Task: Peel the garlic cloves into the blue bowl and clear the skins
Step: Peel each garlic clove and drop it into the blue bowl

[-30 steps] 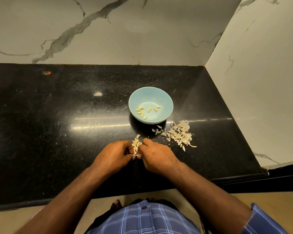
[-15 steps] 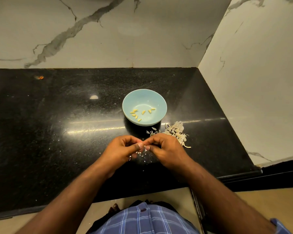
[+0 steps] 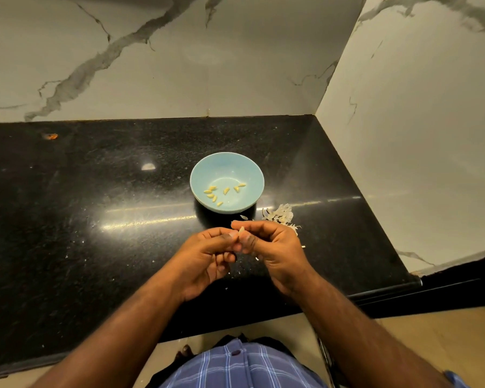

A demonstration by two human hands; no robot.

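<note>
Head view: garlic clove (image 3: 240, 232) pinched between left hand (image 3: 207, 254) & right hand (image 3: 275, 247) fingertips, above counter. Blue bowl (image 3: 226, 182) straight ahead (R hand slightly nearer); skins (image 3: 281, 215) lie R of bowl.

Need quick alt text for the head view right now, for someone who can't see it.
Both hands, left hand and right hand, pinch one garlic clove above a black counter. Beyond them a blue bowl holds peeled cloves; skins lie right of it.

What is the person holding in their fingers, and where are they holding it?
A garlic clove, pinched at its lower part between left hand and right hand fingertips.
</note>
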